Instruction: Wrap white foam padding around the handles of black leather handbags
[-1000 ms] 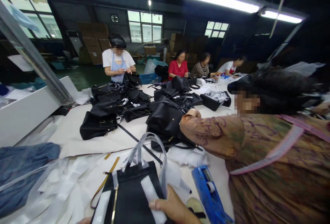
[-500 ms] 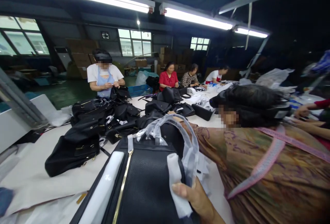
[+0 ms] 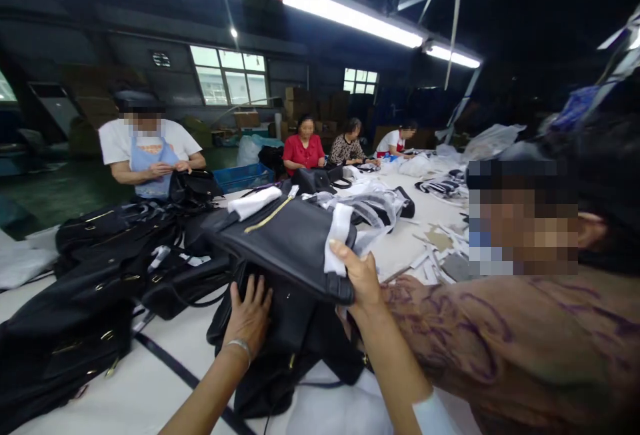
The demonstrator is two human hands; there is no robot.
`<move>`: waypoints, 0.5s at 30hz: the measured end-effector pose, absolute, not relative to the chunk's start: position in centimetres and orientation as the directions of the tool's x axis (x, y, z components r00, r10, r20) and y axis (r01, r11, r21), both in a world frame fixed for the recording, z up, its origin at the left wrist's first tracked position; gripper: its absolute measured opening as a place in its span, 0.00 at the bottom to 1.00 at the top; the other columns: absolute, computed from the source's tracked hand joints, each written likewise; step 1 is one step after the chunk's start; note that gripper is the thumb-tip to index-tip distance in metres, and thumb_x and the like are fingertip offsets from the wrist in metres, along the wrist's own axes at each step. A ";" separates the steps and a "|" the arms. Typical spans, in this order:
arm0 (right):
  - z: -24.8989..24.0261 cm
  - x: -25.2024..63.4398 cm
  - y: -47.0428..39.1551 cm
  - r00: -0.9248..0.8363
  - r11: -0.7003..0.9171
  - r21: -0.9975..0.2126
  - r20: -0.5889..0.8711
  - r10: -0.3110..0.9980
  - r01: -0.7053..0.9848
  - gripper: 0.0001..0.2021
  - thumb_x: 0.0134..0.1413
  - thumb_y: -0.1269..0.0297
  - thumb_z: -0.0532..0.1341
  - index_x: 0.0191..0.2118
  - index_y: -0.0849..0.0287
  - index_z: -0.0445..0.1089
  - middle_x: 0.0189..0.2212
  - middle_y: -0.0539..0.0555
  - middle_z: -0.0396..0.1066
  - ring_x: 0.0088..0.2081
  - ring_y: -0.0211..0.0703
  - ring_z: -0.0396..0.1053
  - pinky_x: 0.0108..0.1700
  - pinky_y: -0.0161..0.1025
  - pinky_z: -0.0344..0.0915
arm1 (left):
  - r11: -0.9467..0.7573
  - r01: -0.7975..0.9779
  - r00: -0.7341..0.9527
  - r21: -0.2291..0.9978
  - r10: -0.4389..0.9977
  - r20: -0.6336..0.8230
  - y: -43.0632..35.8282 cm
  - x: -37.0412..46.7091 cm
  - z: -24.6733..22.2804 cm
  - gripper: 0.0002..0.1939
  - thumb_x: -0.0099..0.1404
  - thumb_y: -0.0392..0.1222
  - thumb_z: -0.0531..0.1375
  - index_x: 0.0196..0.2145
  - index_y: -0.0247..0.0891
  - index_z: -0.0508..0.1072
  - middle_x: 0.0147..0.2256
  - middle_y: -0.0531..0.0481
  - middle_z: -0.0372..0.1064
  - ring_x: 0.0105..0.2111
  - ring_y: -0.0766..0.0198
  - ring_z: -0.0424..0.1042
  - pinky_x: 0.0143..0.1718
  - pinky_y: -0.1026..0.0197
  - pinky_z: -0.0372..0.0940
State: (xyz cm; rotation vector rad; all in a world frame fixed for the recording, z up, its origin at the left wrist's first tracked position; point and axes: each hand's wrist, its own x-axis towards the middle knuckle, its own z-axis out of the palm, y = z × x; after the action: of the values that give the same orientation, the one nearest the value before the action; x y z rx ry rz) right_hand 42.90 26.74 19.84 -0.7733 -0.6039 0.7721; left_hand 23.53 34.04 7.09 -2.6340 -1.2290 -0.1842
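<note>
A black bag (image 3: 295, 241) with a gold zipper and white foam wraps lies tilted across the middle of the head view. My right hand (image 3: 361, 275) grips its right edge, the thumb over a white foam strip (image 3: 339, 238). Clear plastic sleeves cover the handles behind it. Beneath it rests another black bag (image 3: 300, 328), partly covered by the upper one. My left hand (image 3: 251, 315) lies on this lower bag with its fingers spread.
A pile of black bags (image 3: 65, 315) with gold hardware covers the table's left side. Close on the right, a co-worker in a brown patterned top (image 3: 500, 348) leans in. White scraps (image 3: 440, 255) lie beyond. Other people work across the table.
The zippered bag has moved away from me and tilted, uncovering the black bag below. My left hand has come into view on that lower bag. The view has turned right.
</note>
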 end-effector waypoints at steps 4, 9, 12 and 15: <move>19.7 45.7 30.7 0.708 0.579 -0.746 0.212 0.673 -0.327 0.21 0.41 0.64 0.67 0.45 0.60 0.69 0.36 0.50 0.74 0.36 0.41 0.72 0.41 0.38 0.69 | -0.604 0.762 0.645 -0.232 0.740 0.190 35.7 23.3 5.3 0.27 0.58 0.40 0.56 0.57 0.40 0.64 0.62 0.36 0.47 0.63 0.39 0.40 0.57 0.31 0.27; 19.9 49.3 33.9 0.798 0.669 -0.693 0.231 0.557 -0.266 0.19 0.40 0.64 0.67 0.41 0.62 0.70 0.34 0.50 0.73 0.34 0.39 0.71 0.40 0.38 0.69 | -0.595 0.760 0.645 -0.261 0.741 0.189 37.1 23.1 4.0 0.27 0.58 0.39 0.55 0.57 0.39 0.63 0.62 0.35 0.47 0.62 0.39 0.42 0.56 0.30 0.29; 20.0 52.0 35.7 0.820 0.708 -0.677 0.277 0.501 -0.204 0.18 0.39 0.65 0.67 0.40 0.62 0.70 0.33 0.49 0.73 0.34 0.39 0.71 0.40 0.38 0.69 | -0.590 0.757 0.646 -0.282 0.740 0.188 37.6 23.0 3.8 0.27 0.59 0.38 0.54 0.57 0.39 0.63 0.62 0.34 0.47 0.62 0.39 0.43 0.55 0.29 0.29; 19.4 55.1 37.6 0.849 0.708 -0.695 0.296 0.437 -0.122 0.17 0.38 0.64 0.67 0.38 0.62 0.70 0.32 0.49 0.72 0.35 0.40 0.71 0.41 0.38 0.69 | -0.584 0.761 0.641 -0.282 0.745 0.188 37.7 22.9 3.6 0.27 0.60 0.38 0.53 0.58 0.40 0.62 0.63 0.36 0.46 0.62 0.41 0.42 0.56 0.30 0.29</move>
State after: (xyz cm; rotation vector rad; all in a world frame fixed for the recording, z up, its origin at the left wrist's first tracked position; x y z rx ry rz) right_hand 55.15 37.55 19.38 -0.7224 -0.4679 0.3235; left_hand 22.95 37.70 3.64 -2.5271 -1.2021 -0.0695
